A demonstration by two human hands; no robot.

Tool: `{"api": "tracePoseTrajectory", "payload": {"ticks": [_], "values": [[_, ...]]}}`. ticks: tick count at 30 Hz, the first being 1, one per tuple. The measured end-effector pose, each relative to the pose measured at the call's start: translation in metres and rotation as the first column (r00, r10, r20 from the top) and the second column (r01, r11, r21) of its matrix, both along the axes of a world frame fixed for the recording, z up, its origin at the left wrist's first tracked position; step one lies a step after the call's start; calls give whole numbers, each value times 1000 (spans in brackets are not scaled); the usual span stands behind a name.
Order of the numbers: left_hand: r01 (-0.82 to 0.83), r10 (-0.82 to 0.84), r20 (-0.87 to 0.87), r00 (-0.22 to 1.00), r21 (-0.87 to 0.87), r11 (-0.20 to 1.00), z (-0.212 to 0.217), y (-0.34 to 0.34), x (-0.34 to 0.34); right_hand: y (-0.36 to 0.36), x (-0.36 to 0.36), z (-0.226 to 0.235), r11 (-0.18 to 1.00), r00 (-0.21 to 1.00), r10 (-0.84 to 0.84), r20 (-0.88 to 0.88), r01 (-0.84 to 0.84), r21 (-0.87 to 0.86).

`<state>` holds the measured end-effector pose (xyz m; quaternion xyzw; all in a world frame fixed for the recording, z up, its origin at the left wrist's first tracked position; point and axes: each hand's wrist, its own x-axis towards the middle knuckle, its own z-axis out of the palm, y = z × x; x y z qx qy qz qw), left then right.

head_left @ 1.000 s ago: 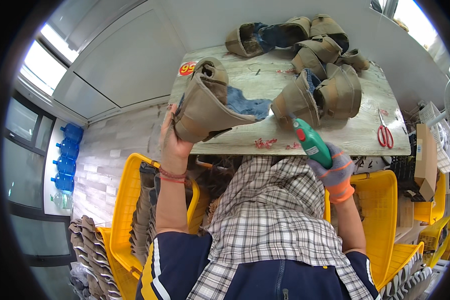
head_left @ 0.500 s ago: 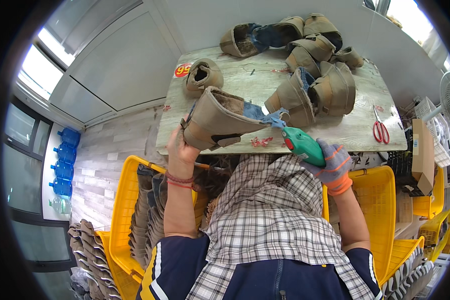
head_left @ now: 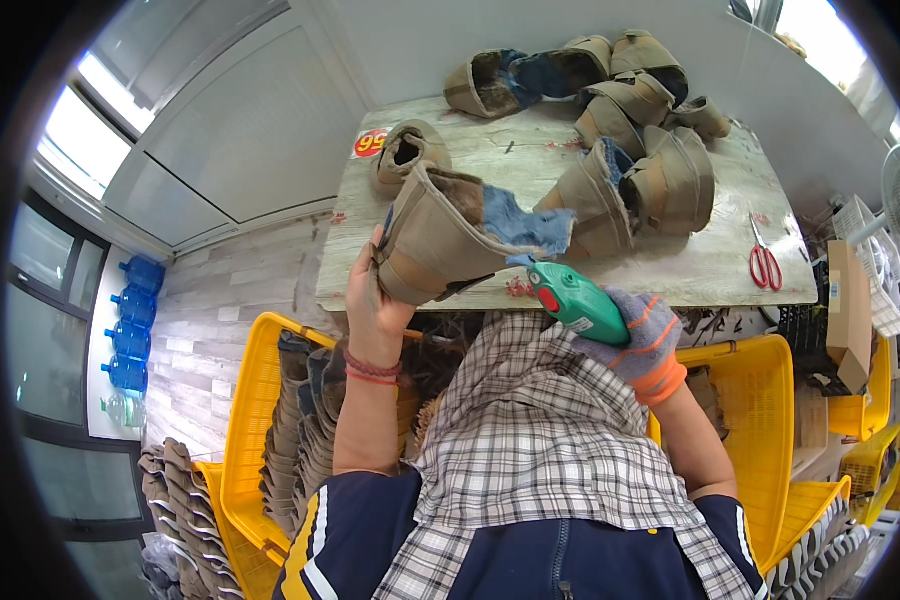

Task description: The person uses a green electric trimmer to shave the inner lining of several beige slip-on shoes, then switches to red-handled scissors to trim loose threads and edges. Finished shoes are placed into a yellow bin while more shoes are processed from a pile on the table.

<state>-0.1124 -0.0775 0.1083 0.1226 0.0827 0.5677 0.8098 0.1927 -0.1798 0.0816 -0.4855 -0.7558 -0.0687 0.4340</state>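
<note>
My bare left hand grips a tan boot upper from below, just over the table's near edge. Brown fur lines it, and a flap of blue fabric sticks out on its right side. In my right hand, covered by a grey and orange glove, is a green handheld electric cutter with a red button. Its tip is close under the blue flap; whether the two touch I cannot tell. Another tan upper stands behind the held one, and further uppers stand to the right.
Red-handled scissors lie on the right of the table, among red scraps. More uppers crowd its far right. Yellow crates flank my lap, the left one holding stacked pieces, the right one close to my elbow. A cardboard box stands beyond.
The cutter has moved left and slightly down, in under the blue flap. The held upper has tilted more upright, and its blue flap now spreads wider.
</note>
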Motion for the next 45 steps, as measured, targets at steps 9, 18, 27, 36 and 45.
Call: {"api": "tracePoseTrajectory", "payload": {"ticks": [9, 18, 27, 36, 45], "values": [[-160, 201, -223, 954, 189, 969, 13, -23, 11, -2, -32, 24, 915, 921, 51, -385, -198, -352], [-145, 247, -292, 924, 331, 933, 3, -28, 19, 4, -38, 25, 850, 836, 1, -548, -289, -440], [-56, 524, -686, 505, 579, 813, -28, -31, 25, 8, -46, 40, 840, 755, -69, -652, -309, -446], [416, 927, -361, -105, 830, 371, -36, -31, 42, 14, -44, 36, 820, 683, -184, -707, -290, -494], [627, 906, -419, -56, 692, 359, -50, -45, 42, 24, -39, 44, 785, 564, -238, -791, -368, -499]]}}
